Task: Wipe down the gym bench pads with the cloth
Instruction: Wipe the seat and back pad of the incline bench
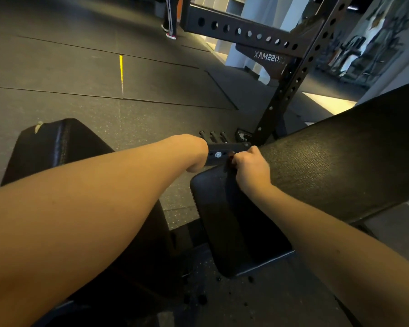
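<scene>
Right hand [250, 169] and left hand [195, 159] at the gap between the seat pad [234, 220] and back pad [340, 166] of an inclined gym bench.

The right hand rests on the far edge of the seat pad, just beside the lower end of the tilted back pad. Its fingers are curled tightly round a small dark-red object [230, 159] (possibly a bunched cloth or a knob; too small to tell). The left hand bends down at the wrist beside the metal frame bar [222, 153]. Its fingers are hidden, so its grip cannot be told. A second black pad [57, 147] with a torn corner lies beneath the left forearm. A perforated rack upright [291, 86] stands beyond the bench on the rubber floor [80, 74].
</scene>
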{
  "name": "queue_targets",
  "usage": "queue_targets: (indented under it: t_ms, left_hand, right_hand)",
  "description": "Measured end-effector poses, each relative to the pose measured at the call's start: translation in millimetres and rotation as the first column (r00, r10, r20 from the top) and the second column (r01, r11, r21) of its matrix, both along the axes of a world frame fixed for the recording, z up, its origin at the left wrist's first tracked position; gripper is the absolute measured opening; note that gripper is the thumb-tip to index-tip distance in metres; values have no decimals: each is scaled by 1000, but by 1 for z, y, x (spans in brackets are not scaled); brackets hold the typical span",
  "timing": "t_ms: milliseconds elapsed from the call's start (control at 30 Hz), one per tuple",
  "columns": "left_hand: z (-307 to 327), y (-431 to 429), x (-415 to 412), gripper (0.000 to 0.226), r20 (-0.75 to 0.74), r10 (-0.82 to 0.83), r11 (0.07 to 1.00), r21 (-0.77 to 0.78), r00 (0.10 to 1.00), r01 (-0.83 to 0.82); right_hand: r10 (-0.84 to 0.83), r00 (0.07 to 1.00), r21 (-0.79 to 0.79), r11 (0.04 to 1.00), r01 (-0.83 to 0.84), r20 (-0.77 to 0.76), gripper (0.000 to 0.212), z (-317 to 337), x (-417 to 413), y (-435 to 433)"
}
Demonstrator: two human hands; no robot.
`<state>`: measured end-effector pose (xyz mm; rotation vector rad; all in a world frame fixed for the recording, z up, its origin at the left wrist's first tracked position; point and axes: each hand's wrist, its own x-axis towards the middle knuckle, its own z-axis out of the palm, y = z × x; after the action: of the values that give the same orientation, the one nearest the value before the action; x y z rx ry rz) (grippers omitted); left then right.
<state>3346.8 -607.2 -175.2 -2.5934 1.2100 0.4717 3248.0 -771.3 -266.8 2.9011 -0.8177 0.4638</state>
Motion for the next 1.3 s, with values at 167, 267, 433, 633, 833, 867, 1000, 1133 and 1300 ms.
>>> queue_targets:
  t_ms: [167, 267, 433, 633, 833, 867, 1000, 1133, 1300]
  left_hand:
    - [-7, -3, 5, 48, -105, 46, 999, 16, 993, -45]
    - [-10, -3, 6, 47, -108, 32, 999, 24, 994, -29]
    - [-8, -1, 5, 46, -127, 14, 999, 54, 992, -7]
    - [-6, 0, 0, 43, -112, -16, 1000, 12, 994, 17]
    - [-6, -1, 1, 44, -112, -14, 1000, -11, 994, 13]
    - [-8, -1, 1, 43, -115, -3, 1000, -8, 993, 2]
    - [-11, -3, 5, 36, -161, 38, 999, 7, 986, -37]
    - [-11, -4, 7, 12, -191, 61, 997, -29, 980, -67]
    - [-14, -4, 0, 20, -170, -3, 1000, 3, 985, 4]
  right_hand:
    - [236, 971, 102, 967, -232, -25, 21, -33, -31, 68]
    - [568, 811, 148, 822, -550, -141, 23, -49, -58, 100]
    - [423, 894, -12, 903, -429, -146, 19, -17, -45, 45]
    - [8, 999, -97, 995, -4, 37, 19, 4, -45, 3]
    - [385, 921, 64, 922, -381, -59, 23, -47, -74, 81]
    - [467, 880, 86, 884, -460, -88, 25, -54, -81, 93]
    - [578, 799, 119, 816, -566, -167, 28, -48, -84, 97]
    - [244, 966, -46, 967, -249, -86, 20, -3, -69, 32]
    - [-31, 999, -54, 998, 32, 15, 20, 1, -62, 23]
